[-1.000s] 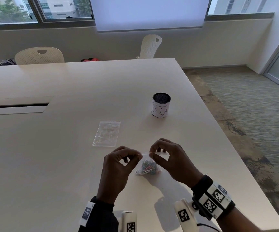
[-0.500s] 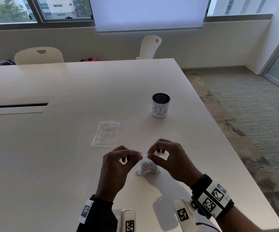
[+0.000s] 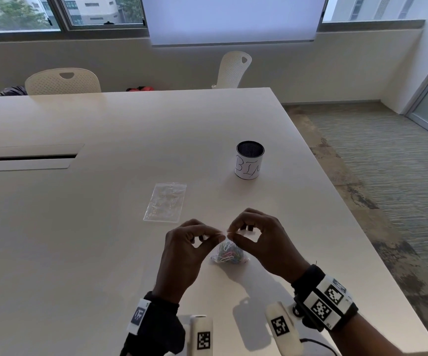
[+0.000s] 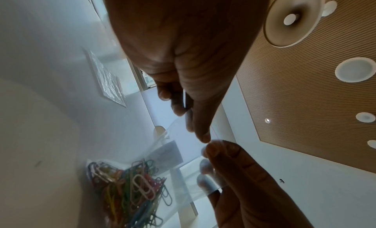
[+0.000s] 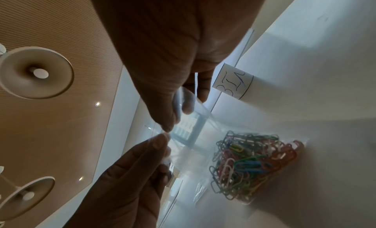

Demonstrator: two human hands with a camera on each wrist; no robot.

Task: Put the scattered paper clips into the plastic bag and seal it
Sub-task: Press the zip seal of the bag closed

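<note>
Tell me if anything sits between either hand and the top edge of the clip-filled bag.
Nothing visible does. The left hand and the right hand both already pinch the top edge of the plastic bag, fingertips nearly meeting. The paper clips lie in its bottom, resting on the table.

White table (image 3: 105,253): cup (image 3: 249,164), seemingly empty bag (image 3: 165,202)

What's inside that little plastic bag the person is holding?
The bag holds a heap of coloured paper clips, bunched at its bottom on the table. Both hands pinch its top edge. Clips buried in the heap are hidden.
</note>
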